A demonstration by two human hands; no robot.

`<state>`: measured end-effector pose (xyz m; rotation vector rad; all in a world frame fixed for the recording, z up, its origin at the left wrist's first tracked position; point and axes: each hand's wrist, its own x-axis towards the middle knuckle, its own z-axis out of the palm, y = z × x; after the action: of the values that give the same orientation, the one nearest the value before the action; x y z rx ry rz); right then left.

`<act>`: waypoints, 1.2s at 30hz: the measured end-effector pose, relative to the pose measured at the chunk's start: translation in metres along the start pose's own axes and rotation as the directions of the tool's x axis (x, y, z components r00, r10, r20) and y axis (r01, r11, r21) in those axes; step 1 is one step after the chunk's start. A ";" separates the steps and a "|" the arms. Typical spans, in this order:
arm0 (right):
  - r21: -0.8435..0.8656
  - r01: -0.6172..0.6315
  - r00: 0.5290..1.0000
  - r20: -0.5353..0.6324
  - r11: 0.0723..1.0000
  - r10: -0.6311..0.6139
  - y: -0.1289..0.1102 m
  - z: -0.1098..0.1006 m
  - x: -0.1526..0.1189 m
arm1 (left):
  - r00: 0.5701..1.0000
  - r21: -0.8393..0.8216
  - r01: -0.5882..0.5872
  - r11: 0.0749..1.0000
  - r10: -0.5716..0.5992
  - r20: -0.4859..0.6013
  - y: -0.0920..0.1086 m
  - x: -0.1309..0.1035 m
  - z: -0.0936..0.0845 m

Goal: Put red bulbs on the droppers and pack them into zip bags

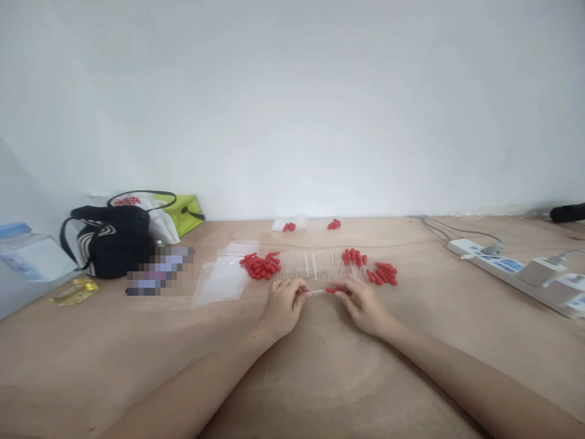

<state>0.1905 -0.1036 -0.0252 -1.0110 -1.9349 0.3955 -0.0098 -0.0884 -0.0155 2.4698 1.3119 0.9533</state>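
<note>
Near the table's middle, my left hand (287,299) pinches a thin clear tube (317,292), its free end pointing right. My right hand (359,302) is closed on a red rubber bulb (333,290), held in line with the tube; a small gap shows between them. Just beyond my hands lies a row of clear tubes (306,265). A pile of red bulbs (260,266) sits at the row's left. To its right are tubes with red bulbs on them (354,256) and another small pile of red bulbs (384,274).
Clear plastic bags (223,274) lie left of the piles. By the wall are more small red bulbs (289,227) on a bag. A black bag (114,241) and a green bag (185,213) stand at left. At right lies a white power strip (493,262) with chargers and cables.
</note>
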 end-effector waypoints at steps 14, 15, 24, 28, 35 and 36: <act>0.074 -0.035 0.993 0.119 0.997 0.026 -0.007 0.001 0.000 | 0.995 -0.018 -0.095 0.995 0.096 0.040 -0.001 -0.001 0.001; 0.068 -0.045 0.992 0.119 0.997 0.037 -0.007 0.001 0.000 | 0.994 -0.025 -0.101 0.995 0.102 0.046 -0.002 -0.002 0.001; 0.032 0.055 0.996 0.067 0.998 -0.057 -0.007 0.004 -0.002 | 0.985 -0.077 -0.158 0.984 0.162 0.060 -0.004 -0.004 0.004; -0.001 0.088 0.994 0.073 0.996 -0.087 -0.007 0.003 -0.004 | 0.984 -0.030 -0.165 0.986 0.167 0.069 -0.002 -0.005 0.004; -0.046 0.138 0.987 0.086 0.989 -0.134 -0.008 0.005 -0.004 | 0.970 -0.040 -0.237 0.971 0.239 0.043 -0.003 -0.004 0.007; -0.054 0.140 0.987 0.090 0.989 -0.134 -0.008 0.005 -0.003 | 0.971 -0.044 -0.233 0.971 0.235 0.042 -0.003 -0.004 0.007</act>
<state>0.1832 -0.1107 -0.0251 -0.9055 -2.0916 0.3082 -0.0090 -0.0893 -0.0241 2.6421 0.9927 0.9526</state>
